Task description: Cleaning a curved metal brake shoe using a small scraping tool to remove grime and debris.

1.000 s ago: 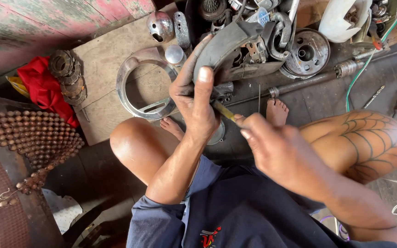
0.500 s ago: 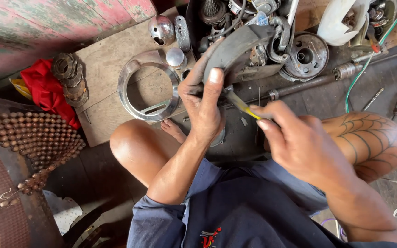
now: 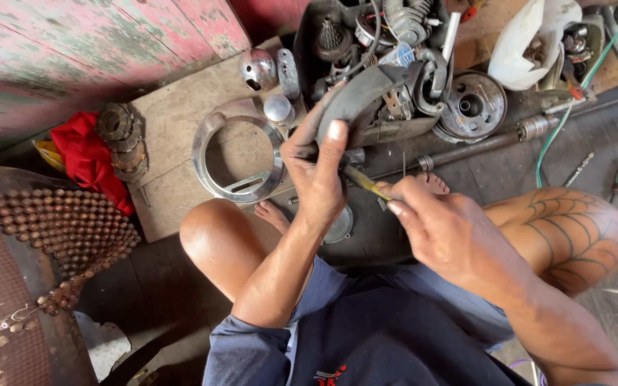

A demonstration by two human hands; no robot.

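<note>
Since a second ago the right hand (image 3: pixel 452 229) has drawn in toward the left hand (image 3: pixel 316 171), so the yellow-handled tool (image 3: pixel 362 182) now sits close under the left palm, and the curved grey part (image 3: pixel 366 96) has tipped a little further away from the knees.

The floor (image 3: pixel 595 143) carries most of the clutter, with a wooden board (image 3: pixel 173 121) lying toward its far left edge, under the pink plank wall (image 3: pixel 73 57). On the board rests a chrome ring (image 3: pixel 236 154), with a red cloth (image 3: pixel 87 157) and a stack of gears (image 3: pixel 120 139) at the board's left edge. A round hub (image 3: pixel 475 106) sits right of the grey part, and a long steel shaft (image 3: pixel 480 146) lies slantwise in front of it. A green cable (image 3: pixel 570 107) trails toward the floor's far right corner.

The left hand is wrapped around the lower end of the curved grey part, thumb pressed flat up its face, holding it raised above the floor just in front of the knees. The right hand is pinched narrowly around the yellow-handled tool; its tip is hidden behind the left hand, so it may be touching the part's underside.
</note>
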